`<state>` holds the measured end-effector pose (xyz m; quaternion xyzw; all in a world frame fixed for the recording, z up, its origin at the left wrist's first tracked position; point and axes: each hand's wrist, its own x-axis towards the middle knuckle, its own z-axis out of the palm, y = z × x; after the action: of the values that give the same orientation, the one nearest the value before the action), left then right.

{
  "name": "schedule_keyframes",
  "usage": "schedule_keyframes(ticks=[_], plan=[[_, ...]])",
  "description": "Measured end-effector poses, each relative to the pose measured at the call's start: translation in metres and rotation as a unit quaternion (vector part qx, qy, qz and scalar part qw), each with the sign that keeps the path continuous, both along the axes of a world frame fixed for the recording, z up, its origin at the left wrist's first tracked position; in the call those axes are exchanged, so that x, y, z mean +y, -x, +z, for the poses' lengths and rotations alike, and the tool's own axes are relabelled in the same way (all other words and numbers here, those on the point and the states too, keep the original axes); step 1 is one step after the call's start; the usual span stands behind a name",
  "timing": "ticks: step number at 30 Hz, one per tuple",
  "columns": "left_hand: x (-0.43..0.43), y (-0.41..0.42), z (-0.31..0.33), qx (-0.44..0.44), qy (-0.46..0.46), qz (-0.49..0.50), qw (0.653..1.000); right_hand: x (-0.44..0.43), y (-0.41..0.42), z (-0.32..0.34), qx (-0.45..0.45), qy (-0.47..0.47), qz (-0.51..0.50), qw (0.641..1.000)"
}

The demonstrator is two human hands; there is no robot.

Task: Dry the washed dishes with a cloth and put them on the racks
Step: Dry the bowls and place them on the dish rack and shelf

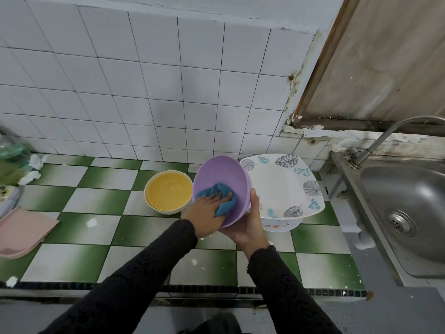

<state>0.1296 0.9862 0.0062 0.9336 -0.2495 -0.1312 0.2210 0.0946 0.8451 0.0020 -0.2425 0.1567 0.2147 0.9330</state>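
Checkered counter (pixel 79 261) bears a yellow bowl (pixel 168 192), stacked plates (pixel 284 186), pink mat (pixel 21 230)

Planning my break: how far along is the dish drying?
Nothing looks racked; no rack shows. In hand: the right hand holds the lilac plastic bowl while the left hand presses a blue cloth inside it. Left, likely: the yellow-lined white bowl and white leaf-patterned square plate.

We see our left hand (pixel 207 209) pressing a blue cloth (pixel 222 189) inside the tilted purple bowl (pixel 221 172), which our right hand (pixel 250 225) grips above the counter (pixel 96 227), beside a yellow bowl (pixel 168 191).
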Motion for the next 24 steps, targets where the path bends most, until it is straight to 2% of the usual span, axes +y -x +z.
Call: schedule_keyframes(ticks=[2,5,10,14,20,22,24], plan=[[-0.009,0.009,0.009,0.039,0.072,-0.001,0.997,-0.001,-0.004,0.001,-0.016,-0.001,-0.013,1.000],[-0.018,0.020,0.025,0.137,0.186,0.066,0.971,-0.002,-0.008,0.002,-0.007,0.008,-0.031,0.999],[-0.011,0.022,0.030,0.183,0.239,0.075,0.951,-0.010,-0.008,0.002,0.005,0.013,-0.058,0.998],[-0.003,0.019,0.021,0.093,0.192,0.020,0.977,-0.008,-0.012,0.008,-0.001,0.043,-0.078,0.996],[-0.004,0.014,0.026,-0.065,0.185,0.016,0.980,-0.013,-0.015,0.014,-0.011,0.014,-0.050,0.999],[-0.002,0.012,0.034,-0.097,0.213,0.028,0.972,-0.013,-0.017,0.017,-0.016,0.013,-0.047,0.999],[-0.004,0.011,0.046,-0.059,0.313,0.092,0.943,-0.013,-0.020,0.020,0.005,0.015,-0.052,0.999]])
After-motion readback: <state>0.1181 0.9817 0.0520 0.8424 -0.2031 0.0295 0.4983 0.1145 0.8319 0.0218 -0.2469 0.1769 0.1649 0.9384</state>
